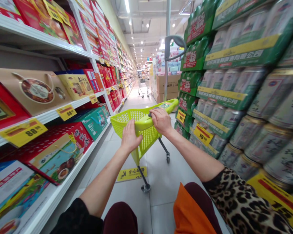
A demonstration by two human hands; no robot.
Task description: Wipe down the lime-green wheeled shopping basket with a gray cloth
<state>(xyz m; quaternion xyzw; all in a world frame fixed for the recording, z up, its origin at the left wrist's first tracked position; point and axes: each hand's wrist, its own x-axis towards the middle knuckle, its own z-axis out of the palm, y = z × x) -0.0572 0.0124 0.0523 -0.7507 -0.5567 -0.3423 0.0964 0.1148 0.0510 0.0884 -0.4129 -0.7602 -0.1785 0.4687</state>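
Observation:
My left hand and my right hand both grip the lime-green handle of a small plastic shopping cart. Its mesh basket stands ahead of my hands, tilted toward the left, and I cannot see inside it. The cart rests on a dark metal frame with a castor wheel at the front and another at the right. A leopard-print sleeve covers my right upper arm.
Shelves of red and tan gift boxes line the left of the tiled aisle. Shrink-wrapped green packs of cans stack high on the right. A yellow floor sticker lies ahead, and a wire cart stands farther down.

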